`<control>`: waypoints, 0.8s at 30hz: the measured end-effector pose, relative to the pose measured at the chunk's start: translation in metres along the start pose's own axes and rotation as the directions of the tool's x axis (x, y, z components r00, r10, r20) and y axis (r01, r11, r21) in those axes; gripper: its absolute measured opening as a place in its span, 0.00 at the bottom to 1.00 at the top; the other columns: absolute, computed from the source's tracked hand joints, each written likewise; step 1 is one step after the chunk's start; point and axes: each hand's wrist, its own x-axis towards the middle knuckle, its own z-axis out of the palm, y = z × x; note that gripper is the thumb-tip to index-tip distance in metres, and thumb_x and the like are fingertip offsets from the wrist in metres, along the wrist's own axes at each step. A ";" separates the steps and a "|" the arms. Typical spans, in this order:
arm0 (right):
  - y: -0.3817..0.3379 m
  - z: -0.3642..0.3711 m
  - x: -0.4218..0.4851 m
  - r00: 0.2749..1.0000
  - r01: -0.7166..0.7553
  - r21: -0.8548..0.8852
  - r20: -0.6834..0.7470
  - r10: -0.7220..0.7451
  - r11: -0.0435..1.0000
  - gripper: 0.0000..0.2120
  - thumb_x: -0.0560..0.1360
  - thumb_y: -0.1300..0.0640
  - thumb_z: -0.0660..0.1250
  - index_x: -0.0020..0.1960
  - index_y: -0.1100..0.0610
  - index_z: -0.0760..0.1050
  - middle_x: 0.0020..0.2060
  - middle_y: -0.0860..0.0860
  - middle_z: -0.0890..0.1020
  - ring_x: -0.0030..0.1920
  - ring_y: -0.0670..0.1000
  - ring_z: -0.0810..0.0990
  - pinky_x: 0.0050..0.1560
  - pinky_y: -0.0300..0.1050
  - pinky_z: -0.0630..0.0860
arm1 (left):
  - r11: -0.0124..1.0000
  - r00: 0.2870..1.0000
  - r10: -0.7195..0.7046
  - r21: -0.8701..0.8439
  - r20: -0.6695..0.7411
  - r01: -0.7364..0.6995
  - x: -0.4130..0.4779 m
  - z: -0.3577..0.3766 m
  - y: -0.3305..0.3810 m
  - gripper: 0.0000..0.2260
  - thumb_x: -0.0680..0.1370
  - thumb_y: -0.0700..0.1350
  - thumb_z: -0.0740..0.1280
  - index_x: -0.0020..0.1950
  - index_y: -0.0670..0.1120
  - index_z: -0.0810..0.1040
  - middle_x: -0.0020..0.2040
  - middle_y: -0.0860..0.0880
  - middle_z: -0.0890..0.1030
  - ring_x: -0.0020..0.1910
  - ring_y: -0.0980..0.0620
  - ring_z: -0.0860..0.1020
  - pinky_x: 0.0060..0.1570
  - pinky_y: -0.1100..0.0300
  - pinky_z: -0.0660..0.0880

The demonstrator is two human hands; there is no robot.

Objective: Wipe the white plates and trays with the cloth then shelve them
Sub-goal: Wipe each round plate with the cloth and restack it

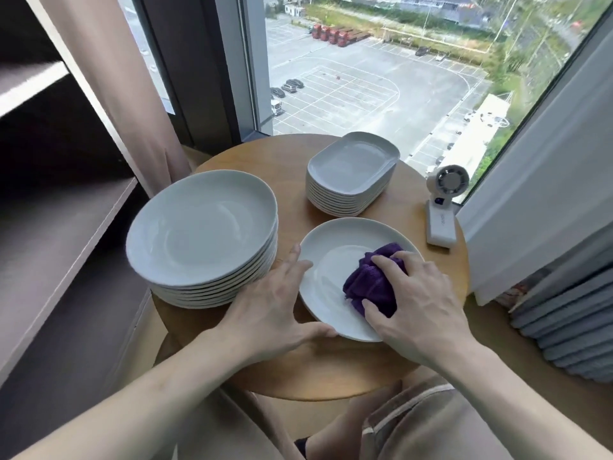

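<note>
Scanning from the frame's left edge: dark shelf unit [49, 200], with a beige curtain [109, 94] just beside it. Round wooden table [282, 161] sits centre frame, under the window [365, 78].

Left-centre on the table is the plate stack [202, 227] — white round plates, nested, level.

Left hand [268, 303] is lower centre, just right of that stack. Fingers are straight and spread, with the tips touching the left rim of a single plate [328, 280] and the thumb lying along its near rim.

That plate lies flat on the table, centre frame, just beside the plate stack.

Purple cloth [368, 287] is bunched on the right half of the plate, touching its surface.

Right hand [418, 303] grips the cloth from above — fingers curled over its top, thumb against the near side.

Tray stack [353, 167], white rounded-rectangle trays, sits upper centre behind the single plate.

Small white fan [444, 207] is on the table's right edge. Grey pleated fabric [570, 313] is lower right.
</note>
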 end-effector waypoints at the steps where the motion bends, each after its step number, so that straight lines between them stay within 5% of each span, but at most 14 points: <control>1: -0.001 0.000 -0.001 1.000 0.004 0.036 -0.001 -0.004 0.999 0.36 0.71 0.31 0.61 0.76 0.44 0.67 0.69 0.49 0.71 0.66 0.56 0.71 0.64 0.54 0.69 | 1.000 1.000 0.011 -0.021 -0.009 -0.011 0.000 0.001 -0.001 0.50 0.64 0.78 0.65 0.79 0.59 0.54 0.83 0.58 0.46 0.79 0.56 0.59 0.73 0.53 0.65; 9: -0.006 0.003 -0.007 0.995 0.095 0.236 -0.017 -0.093 0.967 0.34 0.71 0.32 0.60 0.74 0.43 0.66 0.68 0.44 0.70 0.66 0.53 0.70 0.68 0.52 0.70 | 0.988 0.992 0.126 -0.083 -0.025 -0.128 0.001 0.007 -0.005 0.52 0.63 0.77 0.67 0.81 0.59 0.52 0.83 0.62 0.44 0.80 0.65 0.45 0.77 0.62 0.51; 15: -0.003 0.006 -0.008 0.995 0.077 0.140 0.058 -0.086 0.987 0.45 0.69 0.23 0.56 0.79 0.43 0.52 0.76 0.49 0.62 0.67 0.57 0.68 0.69 0.54 0.68 | 0.987 0.991 0.124 -0.098 -0.041 -0.127 -0.002 0.008 -0.006 0.45 0.66 0.76 0.64 0.79 0.62 0.56 0.80 0.65 0.54 0.79 0.66 0.53 0.75 0.62 0.57; 19: -0.004 0.003 -0.006 0.996 0.077 0.169 0.038 -0.084 0.983 0.39 0.70 0.27 0.62 0.75 0.43 0.60 0.65 0.49 0.70 0.56 0.55 0.72 0.60 0.53 0.74 | 0.991 0.990 0.129 -0.037 -0.055 -0.131 0.000 0.008 -0.008 0.38 0.67 0.75 0.63 0.73 0.58 0.70 0.81 0.61 0.59 0.79 0.64 0.56 0.72 0.59 0.62; 24: -0.001 0.002 -0.011 0.995 0.097 0.352 -0.004 -0.102 0.931 0.33 0.67 0.32 0.69 0.69 0.38 0.67 0.57 0.42 0.71 0.54 0.50 0.74 0.54 0.44 0.75 | 0.985 0.982 0.172 0.031 -0.082 -0.170 0.000 0.013 -0.009 0.32 0.69 0.74 0.61 0.63 0.55 0.78 0.80 0.55 0.65 0.79 0.57 0.61 0.64 0.51 0.74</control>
